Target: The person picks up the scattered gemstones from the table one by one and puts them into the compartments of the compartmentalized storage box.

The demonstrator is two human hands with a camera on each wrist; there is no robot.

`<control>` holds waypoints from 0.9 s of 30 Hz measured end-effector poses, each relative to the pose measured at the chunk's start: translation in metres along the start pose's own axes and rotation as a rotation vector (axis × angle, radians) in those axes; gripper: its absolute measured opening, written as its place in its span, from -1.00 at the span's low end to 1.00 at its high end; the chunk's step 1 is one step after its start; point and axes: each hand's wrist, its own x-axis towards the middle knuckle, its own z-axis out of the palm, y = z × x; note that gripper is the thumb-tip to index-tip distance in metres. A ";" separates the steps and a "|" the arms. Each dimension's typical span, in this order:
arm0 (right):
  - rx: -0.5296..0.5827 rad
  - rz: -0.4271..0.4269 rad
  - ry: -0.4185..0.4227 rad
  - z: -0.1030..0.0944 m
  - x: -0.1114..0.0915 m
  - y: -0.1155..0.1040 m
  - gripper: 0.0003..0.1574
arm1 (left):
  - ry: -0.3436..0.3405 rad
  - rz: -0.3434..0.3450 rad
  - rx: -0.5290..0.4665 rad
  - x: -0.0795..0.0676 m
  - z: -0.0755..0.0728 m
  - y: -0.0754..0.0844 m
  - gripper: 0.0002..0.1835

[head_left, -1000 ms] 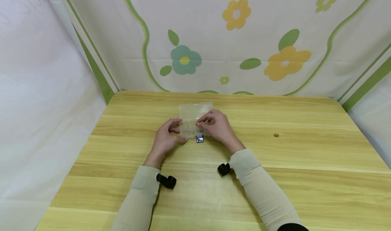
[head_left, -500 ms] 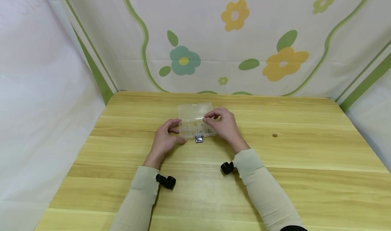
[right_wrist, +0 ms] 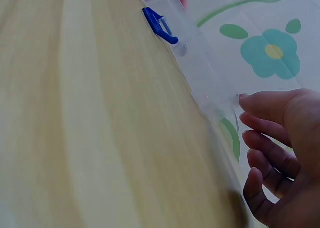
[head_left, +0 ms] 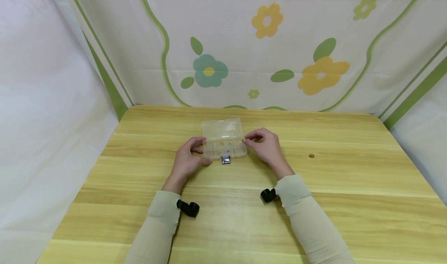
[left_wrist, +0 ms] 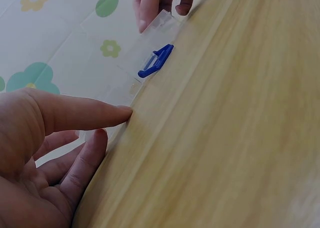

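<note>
A clear plastic compartment box lies on the table with its lid raised at the back. Its blue latch hangs down at the front, and a few small pieces show faintly inside. My left hand holds the box's left end, thumb at the front corner and fingers behind; the left wrist view shows the thumb against the front edge. At the right end is my right hand, fingers loosely bent. In the right wrist view the thumb and index fingertips stand apart close to the box's end, nothing visible between them.
A small brown round piece lies on the wooden table to the right of the box. Farther back is a tiny pale speck. A flower-printed cloth hangs behind the table.
My right hand has moved from over the box's compartments rightward to just beyond its right end. The thumb and fingertips, earlier close together over the compartments, have left them. My left hand stays on the box.
</note>
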 end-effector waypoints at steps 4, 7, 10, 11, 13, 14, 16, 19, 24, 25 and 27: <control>-0.010 0.041 0.003 -0.007 -0.001 0.005 -0.76 | 0.004 0.001 0.012 0.000 0.000 -0.001 -0.16; -0.026 0.057 0.004 -0.013 -0.003 0.008 -0.75 | 0.003 0.006 0.019 -0.001 0.000 0.000 -0.16; -0.038 0.060 0.001 -0.018 -0.004 0.011 -0.75 | 0.001 0.008 0.011 -0.001 0.000 0.000 -0.16; -0.044 0.061 0.000 -0.020 -0.005 0.012 -0.75 | 0.000 0.009 0.010 -0.001 0.000 0.000 -0.16; -0.048 0.063 0.001 -0.024 -0.006 0.015 -0.75 | -0.001 0.009 0.005 0.000 0.000 0.000 -0.16; -0.050 0.064 0.003 -0.026 -0.006 0.017 -0.75 | 0.000 0.009 0.004 0.000 0.001 0.000 -0.16; -0.053 0.071 0.008 -0.030 -0.007 0.019 -0.75 | 0.001 0.007 0.002 0.001 0.001 0.000 -0.16; -0.057 0.077 0.018 -0.035 -0.007 0.023 -0.76 | 0.000 0.006 0.004 0.001 0.002 0.000 -0.16; -0.073 0.084 0.023 -0.045 -0.008 0.028 -0.76 | -0.001 0.005 0.015 0.001 0.001 -0.001 -0.17; -0.076 0.088 0.024 -0.047 -0.008 0.029 -0.76 | -0.001 0.005 0.013 0.001 0.001 -0.001 -0.17; -0.085 0.094 0.026 -0.052 -0.008 0.032 -0.75 | -0.002 0.005 0.007 0.001 0.001 -0.001 -0.16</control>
